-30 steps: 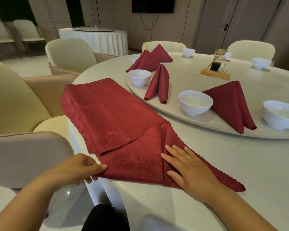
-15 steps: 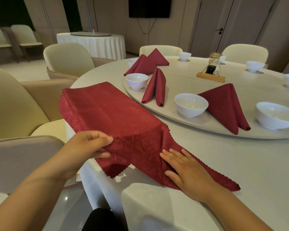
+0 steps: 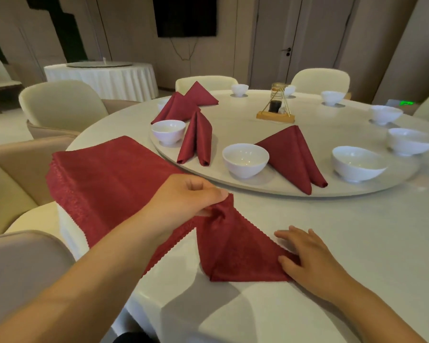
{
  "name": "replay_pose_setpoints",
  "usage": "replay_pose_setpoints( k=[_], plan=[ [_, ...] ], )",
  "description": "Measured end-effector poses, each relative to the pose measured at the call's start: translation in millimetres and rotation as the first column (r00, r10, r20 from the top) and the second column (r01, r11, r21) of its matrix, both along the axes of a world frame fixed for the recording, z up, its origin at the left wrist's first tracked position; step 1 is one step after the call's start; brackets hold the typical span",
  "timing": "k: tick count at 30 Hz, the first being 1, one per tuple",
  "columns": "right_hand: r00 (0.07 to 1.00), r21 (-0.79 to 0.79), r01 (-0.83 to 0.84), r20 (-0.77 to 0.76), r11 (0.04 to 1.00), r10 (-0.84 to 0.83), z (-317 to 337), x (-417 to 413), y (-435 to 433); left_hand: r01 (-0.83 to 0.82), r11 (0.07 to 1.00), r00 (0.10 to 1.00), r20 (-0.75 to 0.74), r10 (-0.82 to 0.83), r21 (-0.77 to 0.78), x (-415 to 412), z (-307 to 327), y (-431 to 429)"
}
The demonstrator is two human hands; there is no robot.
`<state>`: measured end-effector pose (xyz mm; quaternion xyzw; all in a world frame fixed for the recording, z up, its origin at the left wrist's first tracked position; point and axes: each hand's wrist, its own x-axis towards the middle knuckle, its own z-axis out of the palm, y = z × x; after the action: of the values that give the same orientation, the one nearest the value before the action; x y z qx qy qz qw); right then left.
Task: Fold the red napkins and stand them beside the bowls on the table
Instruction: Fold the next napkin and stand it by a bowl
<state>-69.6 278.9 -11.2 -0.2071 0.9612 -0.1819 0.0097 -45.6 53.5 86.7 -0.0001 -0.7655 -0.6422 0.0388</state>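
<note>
Head view: at the near edge of a round table [image 3: 344, 243], a person's left hand [image 3: 183, 196] pinches a raised corner of a red napkin [image 3: 233, 251] between thumb and curled fingers. The right hand [image 3: 310, 256], fingers straight and spread, presses the opposite corner flat. A stack of napkins [image 3: 104, 179] lies just to the left, overhanging the edge. The fold may skew if the cloth slides under the palm or the pinched corner slips free.

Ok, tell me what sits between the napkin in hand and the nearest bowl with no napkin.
Nothing visible. The napkin, pinched by the left hand and pressed by the right hand, has bare table up to the bowl on the turntable.
</note>
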Motion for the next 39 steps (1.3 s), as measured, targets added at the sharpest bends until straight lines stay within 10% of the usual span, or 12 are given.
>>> replay_pose_setpoints(
  k=[6,18,32,36,39],
  plan=[
    [0.992,0.034,0.117,-0.051,0.993,-0.115,-12.1,4.8,0.7,0.09,0.988,0.995,0.061,-0.083,-0.122,-19.7,-30.5,56.8],
    [0.959,-0.679,0.169,-0.054,0.714,-0.279,-7.4,3.2,16.7,0.195,0.953,0.98,0.02,-0.196,-0.232,-24.9,-86.0,95.3],
    [0.949,-0.492,0.255,-0.036,0.833,-0.312,-4.9,8.6,18.0,0.531,0.693,0.815,0.069,-0.576,-0.488,-17.3,-86.6,76.0],
    [0.976,-0.082,0.187,-0.099,0.979,-0.195,-12.1,5.2,18.6,0.275,0.724,0.862,-0.171,-0.477,-0.633,-21.8,-91.3,66.6],
    [0.969,0.001,0.176,-0.174,0.984,-0.174,-17.3,5.1,16.6,0.123,0.527,0.849,-0.186,-0.495,-0.841,-30.4,-98.6,57.5]
  ],
)
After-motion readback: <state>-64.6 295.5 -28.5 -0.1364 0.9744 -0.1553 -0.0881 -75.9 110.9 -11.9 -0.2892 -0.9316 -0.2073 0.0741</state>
